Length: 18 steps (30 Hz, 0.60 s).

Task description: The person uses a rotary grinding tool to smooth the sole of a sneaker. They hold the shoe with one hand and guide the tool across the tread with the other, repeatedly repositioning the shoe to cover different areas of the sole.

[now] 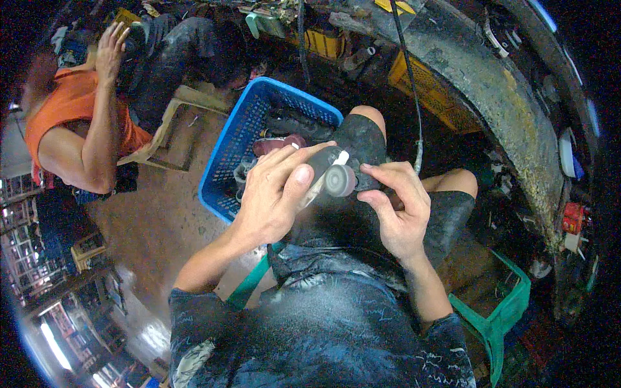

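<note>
Over my lap, both hands are close together around a round grey disc point(339, 180), whose face looks smeared as if spinning. My left hand point(275, 184) is closed on a dark rounded piece point(325, 157) with a pale strip along its edge; its underside is hidden. On the disc's other side, my right hand point(401, 204) pinches a small dark piece point(370, 180) between thumb and forefinger. Whether the two dark parts are one object I cannot tell. A blue plastic basket point(223, 145) stands just beyond my left hand, holding dark and maroon items point(278, 143).
At the left, a person in an orange top point(77, 123) sits near a beige plastic stool point(178, 132). A worn, dusty bench point(479, 77) curves along the right, with a yellow crate point(433, 94) beneath it. A black cable point(411, 77) hangs down. Green chair parts point(498, 317) flank me.
</note>
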Tool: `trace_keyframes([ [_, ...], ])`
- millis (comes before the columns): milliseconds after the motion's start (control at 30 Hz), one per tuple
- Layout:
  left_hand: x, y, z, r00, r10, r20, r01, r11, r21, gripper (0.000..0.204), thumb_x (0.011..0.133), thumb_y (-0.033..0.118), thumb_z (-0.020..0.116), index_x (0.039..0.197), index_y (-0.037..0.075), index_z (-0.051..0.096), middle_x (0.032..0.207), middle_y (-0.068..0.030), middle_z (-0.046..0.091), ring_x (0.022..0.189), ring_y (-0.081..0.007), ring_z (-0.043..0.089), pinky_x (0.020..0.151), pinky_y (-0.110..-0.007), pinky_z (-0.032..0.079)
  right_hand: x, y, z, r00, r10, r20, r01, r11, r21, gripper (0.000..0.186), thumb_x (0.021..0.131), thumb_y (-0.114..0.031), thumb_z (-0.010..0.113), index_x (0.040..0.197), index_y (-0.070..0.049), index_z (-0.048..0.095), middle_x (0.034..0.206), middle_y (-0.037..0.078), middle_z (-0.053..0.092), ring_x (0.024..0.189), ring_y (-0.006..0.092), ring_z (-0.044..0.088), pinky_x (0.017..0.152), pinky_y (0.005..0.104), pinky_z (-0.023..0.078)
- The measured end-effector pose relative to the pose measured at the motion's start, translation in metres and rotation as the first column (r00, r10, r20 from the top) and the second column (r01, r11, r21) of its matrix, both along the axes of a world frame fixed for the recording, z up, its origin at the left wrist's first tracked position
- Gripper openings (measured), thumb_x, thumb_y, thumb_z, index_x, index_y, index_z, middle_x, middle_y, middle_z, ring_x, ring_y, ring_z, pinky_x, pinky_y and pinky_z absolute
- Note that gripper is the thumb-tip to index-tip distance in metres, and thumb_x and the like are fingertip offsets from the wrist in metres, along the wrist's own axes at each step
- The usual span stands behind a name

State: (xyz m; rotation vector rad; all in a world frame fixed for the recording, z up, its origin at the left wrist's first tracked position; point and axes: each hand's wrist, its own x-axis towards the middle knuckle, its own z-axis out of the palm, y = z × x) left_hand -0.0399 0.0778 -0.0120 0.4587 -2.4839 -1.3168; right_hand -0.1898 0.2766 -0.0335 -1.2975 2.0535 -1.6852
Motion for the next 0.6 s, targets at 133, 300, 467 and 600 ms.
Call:
trace_keyframes([
  [133, 0.0001, 0.0, -0.0003, 1.0, -0.004, -0.015, 0.004, 1.0, -0.013, 0.058, 0.114, 0.046, 0.039, 0.142, 0.007, 0.072, 0.122, -0.0258, 0.075, 0.109, -0.0467, 0.067, 0.104, -0.052, 0.049, -0.0024, 0.0008, 0.0008, 1.0, -0.016, -0.018, 0.016, 1.0, 0.008, 0.034, 0.087, -0.009, 0.087, 0.119, 0.002, 0.079, 0.111, 0.014, 0.077, 0.1, 0.0256, 0.07, 0.088, 0.0346, 0.055],
  [300, -0.0004, -0.0003, -0.0008, 1.0, -0.009, -0.018, 0.008, 0.999, -0.038, 0.065, 0.114, 0.051, 0.035, 0.141, 0.005, 0.072, 0.125, -0.024, 0.075, 0.114, -0.0434, 0.068, 0.105, -0.05, 0.05, 0.0003, 0.0025, 0.0011, 1.0, -0.019, 0.013, 0.018, 1.0, 0.021, 0.033, 0.085, -0.007, 0.087, 0.117, -0.003, 0.08, 0.111, 0.012, 0.079, 0.099, 0.0296, 0.072, 0.091, 0.0397, 0.054],
  [467, 0.0014, -0.0012, 0.0002, 1.0, -0.003, -0.001, 0.003, 0.999, -0.046, 0.055, 0.113, 0.043, 0.043, 0.142, 0.006, 0.072, 0.117, -0.0245, 0.075, 0.106, -0.0441, 0.068, 0.101, -0.051, 0.05, 0.0008, 0.0024, -0.0013, 1.0, -0.019, 0.021, 0.019, 1.0, 0.003, 0.034, 0.084, -0.007, 0.087, 0.117, -0.003, 0.08, 0.11, 0.013, 0.078, 0.099, 0.0304, 0.072, 0.091, 0.0406, 0.055],
  [600, 0.0004, -0.0014, -0.0008, 1.0, -0.001, -0.025, 0.0, 0.999, -0.051, 0.054, 0.113, 0.043, 0.044, 0.142, 0.006, 0.072, 0.114, -0.024, 0.074, 0.103, -0.0431, 0.067, 0.099, -0.05, 0.051, 0.0012, 0.0028, -0.0023, 1.0, -0.02, 0.001, 0.02, 1.0, 0.009, 0.035, 0.084, -0.007, 0.087, 0.117, -0.003, 0.079, 0.11, 0.013, 0.078, 0.099, 0.0306, 0.072, 0.09, 0.0405, 0.056],
])
